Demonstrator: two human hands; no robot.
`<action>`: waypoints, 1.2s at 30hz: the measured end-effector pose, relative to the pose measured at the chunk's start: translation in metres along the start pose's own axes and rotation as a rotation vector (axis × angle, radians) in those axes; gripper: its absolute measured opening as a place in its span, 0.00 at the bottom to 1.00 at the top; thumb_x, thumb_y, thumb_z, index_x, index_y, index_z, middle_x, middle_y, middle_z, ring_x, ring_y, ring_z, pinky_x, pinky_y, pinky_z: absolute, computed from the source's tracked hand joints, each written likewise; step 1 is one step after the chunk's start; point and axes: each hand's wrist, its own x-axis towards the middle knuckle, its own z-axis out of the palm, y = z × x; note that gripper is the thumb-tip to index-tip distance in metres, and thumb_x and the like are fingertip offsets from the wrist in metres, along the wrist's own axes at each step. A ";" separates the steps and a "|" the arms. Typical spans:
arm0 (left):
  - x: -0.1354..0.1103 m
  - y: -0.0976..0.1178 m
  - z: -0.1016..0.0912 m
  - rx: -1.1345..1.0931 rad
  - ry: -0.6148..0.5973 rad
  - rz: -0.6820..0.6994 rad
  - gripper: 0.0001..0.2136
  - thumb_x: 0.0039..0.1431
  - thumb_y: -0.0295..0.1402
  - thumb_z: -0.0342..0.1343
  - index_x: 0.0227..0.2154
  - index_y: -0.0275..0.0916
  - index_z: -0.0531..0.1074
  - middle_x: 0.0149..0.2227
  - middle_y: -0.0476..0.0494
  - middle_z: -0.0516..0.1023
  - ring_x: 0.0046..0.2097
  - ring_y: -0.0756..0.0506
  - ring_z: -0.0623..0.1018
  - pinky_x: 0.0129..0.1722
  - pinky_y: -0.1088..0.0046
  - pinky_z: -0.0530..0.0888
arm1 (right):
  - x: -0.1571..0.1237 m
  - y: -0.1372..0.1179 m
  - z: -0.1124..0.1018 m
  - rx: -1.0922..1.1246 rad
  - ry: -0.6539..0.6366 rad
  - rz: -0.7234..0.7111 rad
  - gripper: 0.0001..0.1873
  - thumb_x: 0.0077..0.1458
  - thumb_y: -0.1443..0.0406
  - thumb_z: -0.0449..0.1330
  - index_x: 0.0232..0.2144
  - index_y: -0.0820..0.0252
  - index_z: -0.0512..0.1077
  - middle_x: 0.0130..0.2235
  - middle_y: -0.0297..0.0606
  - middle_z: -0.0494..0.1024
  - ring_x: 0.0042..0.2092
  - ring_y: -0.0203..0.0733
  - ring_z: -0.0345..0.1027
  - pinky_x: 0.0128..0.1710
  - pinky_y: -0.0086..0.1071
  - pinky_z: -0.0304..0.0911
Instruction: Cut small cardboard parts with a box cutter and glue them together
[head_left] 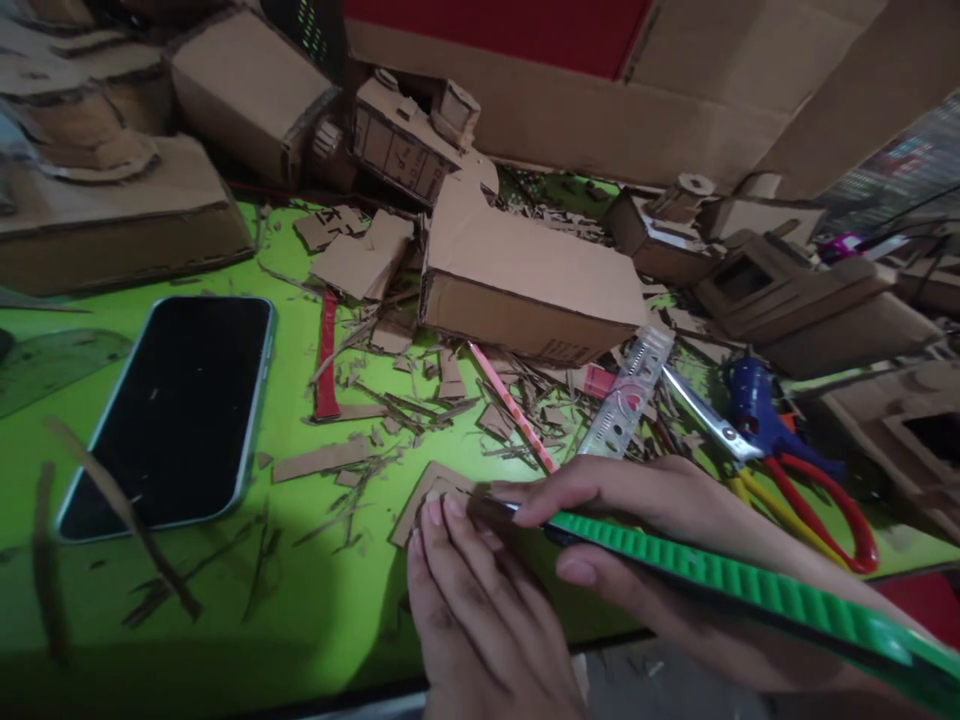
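Note:
My right hand point(660, 530) grips a green utility knife point(720, 580), its blade tip resting on a small cardboard piece point(424, 495) on the green mat. My left hand point(472, 600) lies flat with fingers together, pressing that cardboard piece down just beside the blade. Cardboard scraps lie scattered around the piece.
A black phone point(172, 410) lies at left on the green mat point(300, 600). A clear ruler point(626, 395), pink pencil point(514, 405), red-handled scissors point(810, 480) and blue glue gun point(757, 410) sit beyond my hands. Cardboard boxes point(525, 275) and models crowd the back.

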 end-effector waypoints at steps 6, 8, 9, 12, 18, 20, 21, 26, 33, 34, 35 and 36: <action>-0.005 0.009 0.005 -0.042 0.050 -0.059 0.16 0.61 0.21 0.55 0.48 0.18 0.81 0.56 0.09 0.82 0.72 0.13 0.62 0.59 0.34 0.81 | -0.002 0.009 0.007 0.071 0.006 -0.058 0.10 0.68 0.61 0.70 0.51 0.49 0.80 0.51 0.36 0.91 0.50 0.46 0.89 0.48 0.29 0.83; -0.001 0.005 0.003 -0.013 0.042 -0.041 0.16 0.62 0.20 0.54 0.48 0.16 0.80 0.55 0.08 0.82 0.71 0.13 0.63 0.57 0.35 0.83 | -0.001 0.007 0.005 0.065 -0.003 -0.034 0.09 0.69 0.61 0.68 0.50 0.51 0.80 0.50 0.37 0.91 0.50 0.46 0.89 0.48 0.29 0.83; 0.001 0.000 0.002 0.010 0.038 -0.014 0.16 0.63 0.20 0.53 0.48 0.14 0.80 0.53 0.07 0.83 0.69 0.12 0.67 0.55 0.36 0.84 | 0.000 0.005 0.003 0.050 -0.001 -0.022 0.09 0.69 0.62 0.67 0.50 0.52 0.80 0.49 0.37 0.92 0.48 0.45 0.90 0.47 0.28 0.83; 0.008 -0.023 0.001 0.114 0.058 0.200 0.14 0.64 0.19 0.51 0.43 0.15 0.81 0.45 0.12 0.86 0.52 0.16 0.85 0.45 0.48 0.89 | -0.002 0.000 -0.002 0.013 0.012 -0.002 0.07 0.70 0.63 0.66 0.49 0.53 0.80 0.47 0.37 0.92 0.45 0.43 0.90 0.43 0.26 0.82; 0.009 -0.025 0.004 0.162 0.080 0.268 0.16 0.67 0.19 0.48 0.42 0.20 0.82 0.43 0.18 0.88 0.49 0.21 0.87 0.41 0.56 0.90 | -0.006 0.000 0.002 0.001 0.045 -0.010 0.09 0.70 0.64 0.65 0.51 0.52 0.79 0.46 0.35 0.92 0.43 0.42 0.90 0.41 0.26 0.81; 0.005 -0.009 0.003 0.063 0.035 -0.007 0.16 0.67 0.18 0.48 0.46 0.19 0.81 0.51 0.13 0.85 0.66 0.16 0.72 0.52 0.43 0.87 | -0.005 0.001 0.002 0.009 0.054 -0.019 0.08 0.70 0.64 0.65 0.50 0.52 0.80 0.45 0.35 0.92 0.42 0.41 0.90 0.41 0.25 0.81; 0.003 -0.002 0.003 0.020 0.037 -0.056 0.15 0.67 0.17 0.49 0.47 0.18 0.81 0.52 0.11 0.84 0.70 0.16 0.66 0.54 0.40 0.86 | -0.005 0.001 0.002 0.015 0.048 -0.024 0.08 0.69 0.64 0.65 0.49 0.53 0.80 0.45 0.35 0.92 0.42 0.41 0.90 0.41 0.25 0.81; 0.002 0.011 0.002 -0.058 0.070 -0.082 0.14 0.65 0.17 0.53 0.48 0.15 0.79 0.52 0.07 0.83 0.72 0.14 0.61 0.57 0.34 0.82 | -0.005 0.001 -0.002 0.025 0.013 -0.011 0.08 0.68 0.65 0.66 0.49 0.53 0.80 0.47 0.37 0.92 0.46 0.43 0.90 0.41 0.26 0.82; 0.001 0.013 0.004 -0.059 0.047 -0.144 0.17 0.65 0.18 0.51 0.51 0.11 0.77 0.56 0.03 0.80 0.72 0.16 0.62 0.61 0.36 0.80 | -0.005 0.000 0.000 0.011 0.058 -0.051 0.10 0.68 0.66 0.67 0.50 0.51 0.78 0.48 0.34 0.92 0.47 0.42 0.90 0.46 0.25 0.82; 0.000 0.014 0.004 -0.069 0.050 -0.143 0.18 0.64 0.18 0.50 0.51 0.11 0.77 0.56 0.04 0.80 0.72 0.16 0.61 0.61 0.35 0.80 | -0.005 0.000 -0.001 0.008 0.054 -0.057 0.10 0.68 0.66 0.66 0.50 0.51 0.78 0.48 0.34 0.92 0.46 0.41 0.90 0.45 0.25 0.82; -0.001 0.014 0.005 -0.078 0.052 -0.143 0.18 0.64 0.18 0.50 0.51 0.13 0.78 0.56 0.05 0.81 0.73 0.16 0.60 0.61 0.34 0.80 | -0.006 0.000 -0.001 -0.002 0.051 -0.055 0.09 0.68 0.66 0.66 0.49 0.51 0.78 0.46 0.34 0.92 0.44 0.40 0.90 0.43 0.24 0.82; -0.002 0.015 0.005 -0.086 0.053 -0.145 0.17 0.64 0.19 0.51 0.51 0.15 0.79 0.56 0.07 0.81 0.73 0.16 0.59 0.61 0.34 0.80 | -0.007 0.001 -0.002 -0.014 0.054 -0.049 0.09 0.68 0.66 0.66 0.49 0.51 0.78 0.45 0.33 0.92 0.43 0.40 0.90 0.42 0.24 0.82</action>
